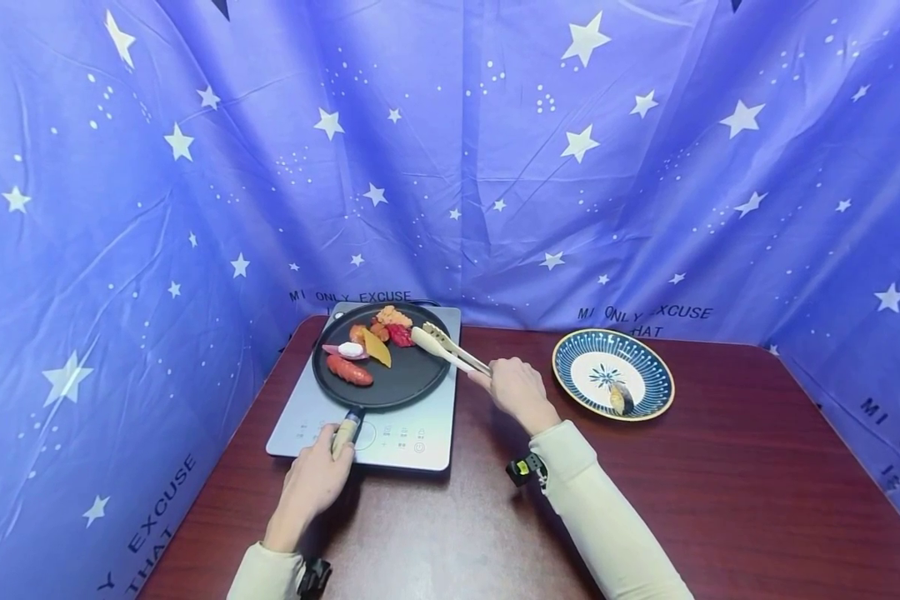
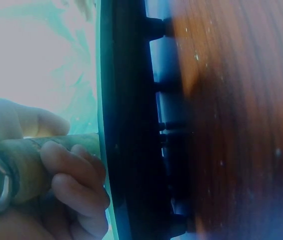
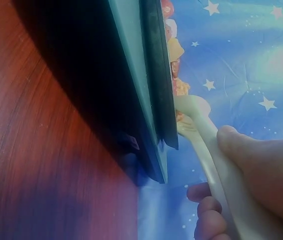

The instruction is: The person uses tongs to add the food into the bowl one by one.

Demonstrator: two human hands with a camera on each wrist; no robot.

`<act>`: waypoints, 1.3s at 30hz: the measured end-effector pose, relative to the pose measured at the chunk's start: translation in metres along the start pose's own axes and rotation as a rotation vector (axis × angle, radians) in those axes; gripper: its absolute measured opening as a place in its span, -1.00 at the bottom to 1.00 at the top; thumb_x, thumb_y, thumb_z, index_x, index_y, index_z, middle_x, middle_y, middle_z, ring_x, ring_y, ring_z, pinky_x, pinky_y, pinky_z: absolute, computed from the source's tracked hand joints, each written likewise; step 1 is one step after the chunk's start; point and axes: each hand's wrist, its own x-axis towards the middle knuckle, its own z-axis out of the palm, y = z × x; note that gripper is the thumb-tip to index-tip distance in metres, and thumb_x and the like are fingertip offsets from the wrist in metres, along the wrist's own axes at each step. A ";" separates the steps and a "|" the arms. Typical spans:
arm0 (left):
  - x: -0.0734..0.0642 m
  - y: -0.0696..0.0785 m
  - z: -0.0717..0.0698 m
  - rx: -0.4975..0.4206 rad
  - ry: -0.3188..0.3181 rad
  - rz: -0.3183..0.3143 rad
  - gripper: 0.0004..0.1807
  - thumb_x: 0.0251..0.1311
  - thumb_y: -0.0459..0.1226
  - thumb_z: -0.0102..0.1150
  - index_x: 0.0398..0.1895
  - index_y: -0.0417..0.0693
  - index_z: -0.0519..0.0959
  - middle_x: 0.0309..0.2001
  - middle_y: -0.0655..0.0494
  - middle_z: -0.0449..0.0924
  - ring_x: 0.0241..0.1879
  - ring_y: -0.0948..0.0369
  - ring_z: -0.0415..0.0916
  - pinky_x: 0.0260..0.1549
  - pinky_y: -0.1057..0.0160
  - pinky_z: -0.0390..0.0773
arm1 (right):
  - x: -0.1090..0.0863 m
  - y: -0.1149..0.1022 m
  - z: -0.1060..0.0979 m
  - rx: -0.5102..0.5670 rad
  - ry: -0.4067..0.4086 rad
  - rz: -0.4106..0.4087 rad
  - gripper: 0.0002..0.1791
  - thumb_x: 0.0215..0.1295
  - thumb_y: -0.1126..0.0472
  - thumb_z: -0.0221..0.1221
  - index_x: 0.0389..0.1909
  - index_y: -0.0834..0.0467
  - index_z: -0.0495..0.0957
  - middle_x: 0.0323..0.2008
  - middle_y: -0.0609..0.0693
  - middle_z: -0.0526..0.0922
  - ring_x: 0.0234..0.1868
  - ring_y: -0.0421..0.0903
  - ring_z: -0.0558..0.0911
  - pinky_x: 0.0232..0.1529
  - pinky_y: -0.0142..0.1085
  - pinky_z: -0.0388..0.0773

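Note:
My left hand (image 1: 318,473) grips the wooden handle (image 1: 346,433) of a black frying pan (image 1: 412,387); in the left wrist view its fingers (image 2: 79,175) curl round that handle. My right hand (image 1: 516,390) holds cream-tipped tongs (image 1: 450,348), their tips over the pan's right side. In the right wrist view the tongs' two arms (image 3: 214,165) lie close together; whether a piece is between the tips is hard to tell. Food pieces lie in the pan: a red sausage (image 1: 349,370), a yellow slice (image 1: 377,349), a white-and-pink piece (image 1: 348,350), a red piece (image 1: 401,335) and an orange crumbly piece (image 1: 394,316).
Under the pan is a silver induction cooker (image 1: 300,429) with a control panel at its front. A blue-patterned plate (image 1: 585,367) stands to the right, with a dark-and-yellow piece (image 1: 621,399) on it. Blue star-printed curtains (image 1: 450,167) surround the red-brown wooden table (image 1: 735,467).

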 end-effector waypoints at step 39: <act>0.000 -0.002 0.000 0.001 -0.001 0.008 -0.57 0.25 -0.11 -0.03 0.16 -0.01 0.39 -0.56 0.02 0.42 -0.57 0.09 0.37 -0.62 0.11 0.31 | 0.018 -0.019 0.004 0.000 0.020 0.063 -0.41 0.26 -0.25 0.06 -0.74 0.13 0.40 -0.69 0.10 0.44 -0.59 0.13 0.56 -0.59 -0.02 0.44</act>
